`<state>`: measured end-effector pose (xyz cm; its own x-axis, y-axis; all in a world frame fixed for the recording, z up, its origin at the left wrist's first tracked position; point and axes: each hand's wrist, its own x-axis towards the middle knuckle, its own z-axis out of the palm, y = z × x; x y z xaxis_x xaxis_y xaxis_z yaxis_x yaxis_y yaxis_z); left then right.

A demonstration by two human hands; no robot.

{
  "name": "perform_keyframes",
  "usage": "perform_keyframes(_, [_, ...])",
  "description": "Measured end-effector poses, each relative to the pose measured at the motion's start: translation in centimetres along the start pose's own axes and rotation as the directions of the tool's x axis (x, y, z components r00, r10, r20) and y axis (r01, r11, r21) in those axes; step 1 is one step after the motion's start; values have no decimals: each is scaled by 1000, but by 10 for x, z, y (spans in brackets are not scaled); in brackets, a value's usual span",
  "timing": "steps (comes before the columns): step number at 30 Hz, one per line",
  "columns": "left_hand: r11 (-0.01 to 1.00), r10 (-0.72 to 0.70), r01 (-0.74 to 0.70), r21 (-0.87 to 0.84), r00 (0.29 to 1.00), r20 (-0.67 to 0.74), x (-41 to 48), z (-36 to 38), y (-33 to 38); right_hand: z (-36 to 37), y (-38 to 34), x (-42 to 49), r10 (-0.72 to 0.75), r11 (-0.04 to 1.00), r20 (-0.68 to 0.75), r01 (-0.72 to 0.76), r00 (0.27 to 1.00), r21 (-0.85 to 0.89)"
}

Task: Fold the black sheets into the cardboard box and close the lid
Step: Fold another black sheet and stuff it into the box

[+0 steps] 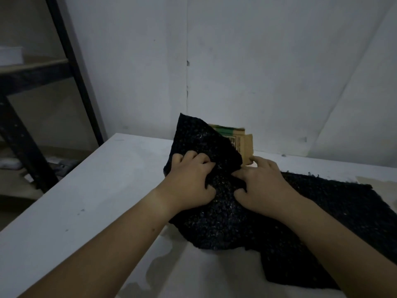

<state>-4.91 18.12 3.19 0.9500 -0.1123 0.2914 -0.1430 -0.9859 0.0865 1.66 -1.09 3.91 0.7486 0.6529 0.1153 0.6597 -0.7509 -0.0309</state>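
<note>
A black speckled sheet (217,220) is bunched up in the middle of the white table (103,190), with one corner standing up at the back. My left hand (190,179) grips its folds with curled fingers. My right hand (262,186) digs its fingers into the same sheet from the right. Behind the raised corner a cardboard box (241,143) shows only its brown flap and a green stripe; the rest of it is hidden. A second black sheet (335,205) lies flat on the table to the right, under my right forearm.
A white wall (257,72) stands close behind the table. A dark metal shelf frame (71,67) stands at the left beyond the table's edge. A pale flat piece (378,181) lies at the far right of the table.
</note>
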Motion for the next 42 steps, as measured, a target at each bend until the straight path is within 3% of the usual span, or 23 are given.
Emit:
perform_keyframes(4, [998,22,-24,54,999,41,-5,3,2,2,2,18,41,999,282,-36,959,-24])
perform_keyframes(7, [1000,-4,3,13,994,113,-9,0,2,1,1,26,54,998,358,-40,932,-47])
perform_keyframes(10, [996,-55,66,-56,982,181,-6,-5,6,0,4,20,9,1000,272,-4,962,-19])
perform_keyframes(15, [992,-60,78,-96,983,174,-1,-5,7,-8,10,8,-78,992,-132,91,988,92])
perform_keyframes(17, [994,-39,50,-95,993,112,-6,-4,8,-8,7,10,-87,986,-119,102,989,129])
perform_keyframes(19, [991,-37,32,-134,998,-41,-14,-3,9,-1,4,14,-92,988,-4,92,996,121])
perform_keyframes(21, [976,-71,12,-218,961,-267,-24,-1,7,6,4,20,-60,993,119,47,991,111])
perform_keyframes(23, [956,-116,3,-294,922,-369,-31,-1,0,10,4,28,-9,995,249,-16,968,100])
perform_keyframes(25, [948,-140,49,-314,952,-273,-32,-1,-9,9,2,37,16,996,347,-46,938,78])
perform_keyframes(28, [944,-112,93,-316,993,-44,-26,-3,-13,3,2,39,10,994,354,-49,935,102])
perform_keyframes(35, [984,33,-36,-177,999,-22,-16,-3,-13,-41,24,-14,-62,972,59,47,996,231])
perform_keyframes(39, [996,34,-29,-84,998,54,-7,-6,-11,-49,22,-53,-72,983,116,51,991,177])
perform_keyframes(42, [999,17,-12,-30,988,156,1,-6,-7,-43,15,-57,-125,975,47,114,991,190])
